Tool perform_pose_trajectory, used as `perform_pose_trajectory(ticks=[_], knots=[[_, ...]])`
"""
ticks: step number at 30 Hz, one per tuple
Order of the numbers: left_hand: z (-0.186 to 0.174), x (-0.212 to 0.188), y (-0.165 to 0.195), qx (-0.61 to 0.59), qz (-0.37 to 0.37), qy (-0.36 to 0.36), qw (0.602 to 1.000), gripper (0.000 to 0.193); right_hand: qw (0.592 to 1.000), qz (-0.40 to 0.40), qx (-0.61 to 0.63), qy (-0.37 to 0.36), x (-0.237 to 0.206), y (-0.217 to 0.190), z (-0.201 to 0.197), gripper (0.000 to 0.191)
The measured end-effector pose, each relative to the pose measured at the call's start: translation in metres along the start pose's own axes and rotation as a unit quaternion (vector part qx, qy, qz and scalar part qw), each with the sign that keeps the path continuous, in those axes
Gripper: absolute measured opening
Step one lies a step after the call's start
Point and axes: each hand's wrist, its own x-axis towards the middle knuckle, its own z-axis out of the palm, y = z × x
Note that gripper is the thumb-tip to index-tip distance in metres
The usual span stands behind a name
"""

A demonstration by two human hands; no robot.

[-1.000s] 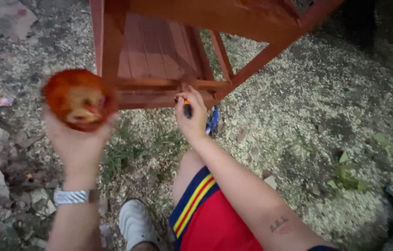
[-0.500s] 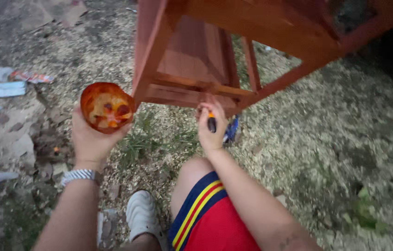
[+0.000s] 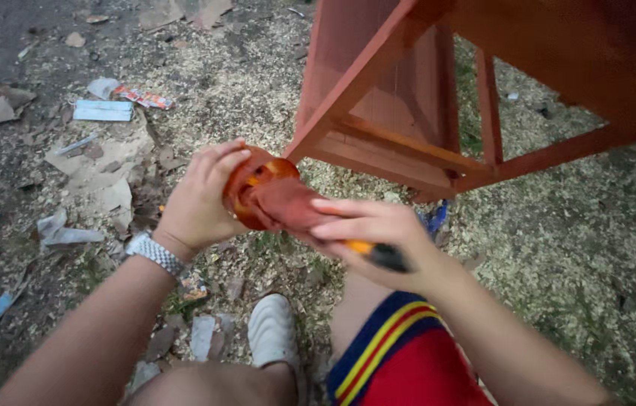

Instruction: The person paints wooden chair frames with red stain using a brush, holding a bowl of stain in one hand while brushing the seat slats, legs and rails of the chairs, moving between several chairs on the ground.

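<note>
My left hand (image 3: pixel 201 199) grips a small round orange container (image 3: pixel 254 184) stained with reddish-brown paint, held at the centre of the view. My right hand (image 3: pixel 378 240) holds a tool with a yellow-and-black handle (image 3: pixel 382 254); its reddish-brown cloth-like end (image 3: pixel 288 207) lies across the container's mouth. A silver watch (image 3: pixel 154 254) is on my left wrist. Just beyond the hands stands a reddish-brown painted wooden frame (image 3: pixel 408 128) with slats and legs.
The ground is covered with sawdust and wood chips (image 3: pixel 558 248). Scraps of paper and wrappers (image 3: pixel 104 111) lie at the left. My white shoe (image 3: pixel 273 331) and my knee in red shorts with striped trim (image 3: pixel 400 353) are below. A blue object (image 3: pixel 436 218) lies under the frame.
My right hand has left the frame's lower rail and come to the container with the tool. My left hand has lowered the container toward the centre. The view has tilted.
</note>
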Motion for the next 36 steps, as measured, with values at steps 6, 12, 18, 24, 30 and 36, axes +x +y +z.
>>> perform_pose_trajectory(ticks=[6,12,18,24,30,36], knots=[[0.043,-0.026,0.002,-0.008,0.001,0.049,0.999,0.097,0.972,0.099,-0.104,-0.183,0.053,0.017,0.045,0.028],[0.093,-0.041,-0.004,0.006,-0.053,0.101,0.993,0.097,0.987,0.113,-0.026,-0.114,0.045,0.04,0.058,0.043],[0.126,-0.046,-0.001,0.018,-0.111,0.152,0.982,0.097,0.82,0.35,-0.313,-0.328,0.046,0.057,0.082,0.031],[0.144,-0.045,-0.011,-0.019,-0.173,0.199,0.965,0.1,0.934,0.264,-0.166,-0.177,0.029,0.08,0.057,0.037],[0.159,-0.029,-0.007,-0.079,-0.181,0.21,0.957,0.099,0.814,0.487,0.318,-0.022,-0.02,0.092,0.042,0.019],[0.162,-0.033,-0.015,-0.125,-0.188,0.212,0.951,0.099,0.736,0.512,0.439,0.062,-0.057,0.094,0.069,0.019]])
